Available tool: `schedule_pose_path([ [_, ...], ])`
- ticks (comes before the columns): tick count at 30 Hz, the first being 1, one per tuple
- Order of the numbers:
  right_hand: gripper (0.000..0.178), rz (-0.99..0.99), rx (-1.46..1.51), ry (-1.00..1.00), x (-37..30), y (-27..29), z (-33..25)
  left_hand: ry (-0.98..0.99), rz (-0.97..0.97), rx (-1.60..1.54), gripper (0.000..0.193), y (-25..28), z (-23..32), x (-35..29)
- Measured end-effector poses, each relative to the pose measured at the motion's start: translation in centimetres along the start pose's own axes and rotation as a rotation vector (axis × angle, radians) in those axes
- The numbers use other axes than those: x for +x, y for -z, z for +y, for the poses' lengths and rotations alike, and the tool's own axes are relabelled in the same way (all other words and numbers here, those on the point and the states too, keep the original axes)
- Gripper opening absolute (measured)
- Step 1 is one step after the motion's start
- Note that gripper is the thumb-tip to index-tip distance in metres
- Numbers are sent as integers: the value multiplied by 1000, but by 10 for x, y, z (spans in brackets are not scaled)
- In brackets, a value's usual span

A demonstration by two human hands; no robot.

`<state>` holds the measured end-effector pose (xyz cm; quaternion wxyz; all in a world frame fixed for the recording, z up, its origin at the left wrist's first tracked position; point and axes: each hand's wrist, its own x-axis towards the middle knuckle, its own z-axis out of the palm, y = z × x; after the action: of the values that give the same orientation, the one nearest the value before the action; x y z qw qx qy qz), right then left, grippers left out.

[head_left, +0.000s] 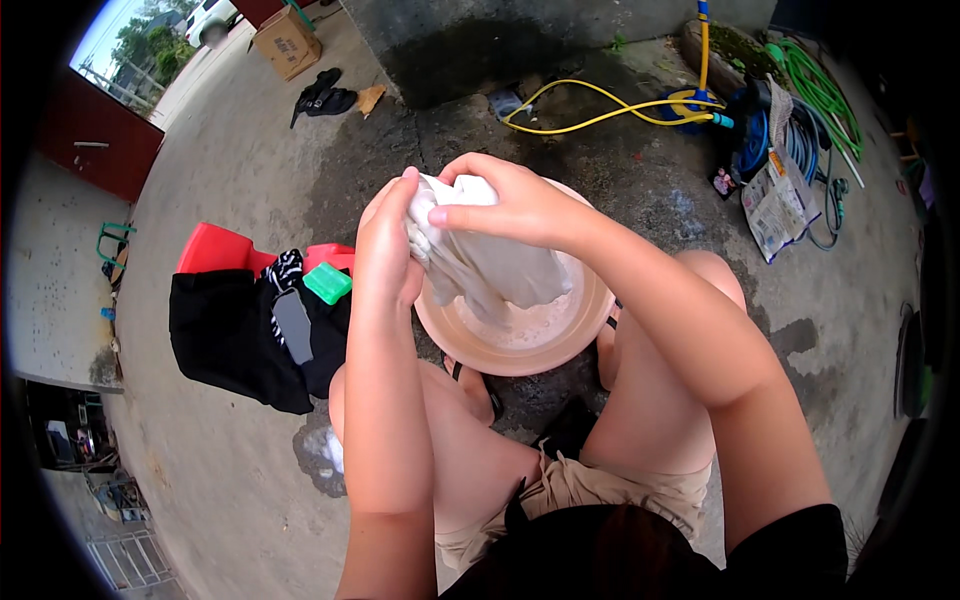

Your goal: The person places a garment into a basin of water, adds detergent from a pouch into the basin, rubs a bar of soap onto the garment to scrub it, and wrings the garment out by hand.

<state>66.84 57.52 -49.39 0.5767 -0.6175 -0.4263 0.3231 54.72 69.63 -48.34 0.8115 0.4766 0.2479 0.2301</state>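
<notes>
Both of my hands hold a wet, bunched white cloth over a pale pink basin. My left hand grips the cloth's upper left side, its fingers pressed into the folds. From the right, my right hand is closed on the top of it, thumb laid across the front. The lower part of the cloth droops into the basin, where cloudy, bubbly water shows. Whether it is a garment I cannot make out. The basin stands on the ground between my feet.
On the left, a red plastic seat carries black clothing, a green soap-like block and a grey flat piece. A yellow hose lies beyond the basin. Right of it are a hose reel, a printed bag and a green hose.
</notes>
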Motion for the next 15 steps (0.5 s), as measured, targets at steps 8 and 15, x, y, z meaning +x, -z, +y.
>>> schedule_pose_path([
  [8, 44, -79, -252, -4, -3, 3, -6, 33, -38, 2, 25, 1, 7, -3],
  [15, 29, 34, 216, -8, 1, 12, 1, 35, -86, 171, 36, -5, 27, -14],
])
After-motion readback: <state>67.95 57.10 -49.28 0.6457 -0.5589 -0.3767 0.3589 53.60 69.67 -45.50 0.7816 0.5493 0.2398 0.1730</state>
